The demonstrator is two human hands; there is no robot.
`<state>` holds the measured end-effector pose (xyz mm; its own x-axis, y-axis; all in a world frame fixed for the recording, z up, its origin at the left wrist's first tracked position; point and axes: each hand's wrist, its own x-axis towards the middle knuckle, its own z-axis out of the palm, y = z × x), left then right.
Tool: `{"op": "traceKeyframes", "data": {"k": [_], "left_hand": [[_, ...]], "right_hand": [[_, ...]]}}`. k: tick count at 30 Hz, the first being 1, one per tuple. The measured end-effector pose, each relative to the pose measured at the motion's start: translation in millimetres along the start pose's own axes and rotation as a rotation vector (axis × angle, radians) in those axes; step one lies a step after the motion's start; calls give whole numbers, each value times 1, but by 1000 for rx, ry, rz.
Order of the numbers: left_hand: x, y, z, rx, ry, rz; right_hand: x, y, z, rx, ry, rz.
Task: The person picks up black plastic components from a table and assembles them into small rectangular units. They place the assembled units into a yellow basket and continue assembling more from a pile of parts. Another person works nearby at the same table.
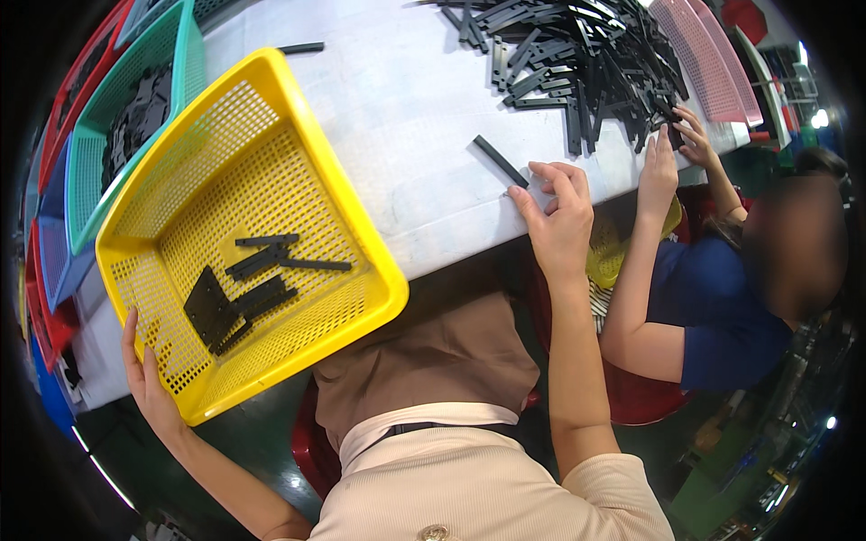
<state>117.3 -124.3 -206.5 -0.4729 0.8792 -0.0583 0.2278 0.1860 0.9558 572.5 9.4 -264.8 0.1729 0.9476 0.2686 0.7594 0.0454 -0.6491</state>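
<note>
My left hand (155, 389) grips the near-left rim of a yellow plastic basket (271, 72), with its fingers on the outer wall. The basket tilts at the table's front edge. Inside it lie several black strips (314, 264) and black flat pieces (209, 309). Over the table, my right hand (561, 209) has its thumb and forefinger closed at the near end of a single black strip (498, 159). The strip's far end points away to the left.
A large heap of black strips (586, 63) covers the table's far right. Green (81, 171), blue and red baskets stand at left; a pink basket (699, 54) is at far right. A co-worker in a blue top (704, 307) reaches into the heap. One strip (302, 47) lies behind the yellow basket.
</note>
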Motion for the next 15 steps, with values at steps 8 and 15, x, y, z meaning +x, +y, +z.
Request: {"op": "traceKeyframes", "data": {"k": [8, 15], "left_hand": [[1, 3, -1, 93, 1, -11], [1, 3, 0, 82, 3, -11]], "right_hand": [[-1, 10, 6, 92, 49, -7], [1, 12, 5, 102, 43, -5]]}}
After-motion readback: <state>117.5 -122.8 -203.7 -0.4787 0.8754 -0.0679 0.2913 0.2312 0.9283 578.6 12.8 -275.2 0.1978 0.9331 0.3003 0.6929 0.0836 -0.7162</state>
